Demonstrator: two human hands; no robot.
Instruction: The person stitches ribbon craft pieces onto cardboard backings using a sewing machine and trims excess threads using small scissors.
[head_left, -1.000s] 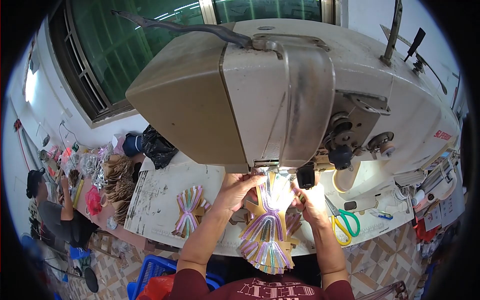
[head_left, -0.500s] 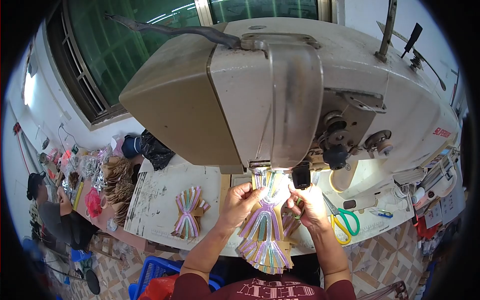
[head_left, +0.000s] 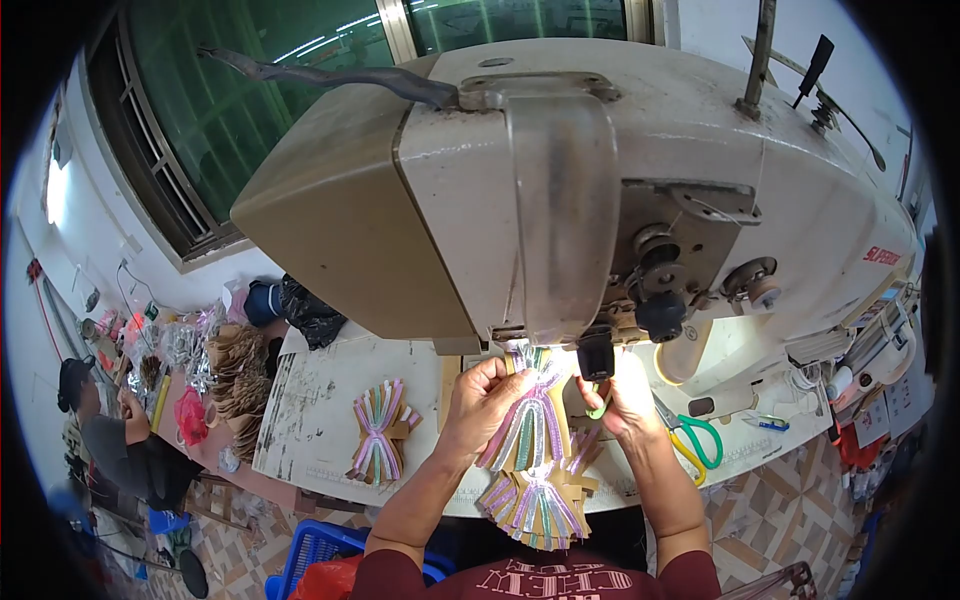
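Note:
Under the head of a large sewing machine [head_left: 440, 210] lies a chain of brown pieces with purple, silver and green strips [head_left: 530, 425]. My left hand [head_left: 480, 405] pinches the left edge of the upper piece. My right hand [head_left: 625, 400] is to the right of it, fingers curled round a small green-handled tool [head_left: 600, 408], mostly hidden by the fingers. A separate striped piece [head_left: 378, 432] rests on the white table [head_left: 310, 410] to the left. Scissors with green and yellow handles [head_left: 695, 440] lie just right of my right hand.
A blue basket [head_left: 310, 550] with a red bag stands below the table. At the far left a person [head_left: 110, 430] sits beside a bench piled with brown pieces [head_left: 237, 375]. A black bag [head_left: 308, 310] and a small blue tool [head_left: 770, 423] are on the table.
The striped chain has shifted down from the needle area and its upper piece bunches slightly. My left hand has moved off the machine's foot, toward me. The view has turned a little.

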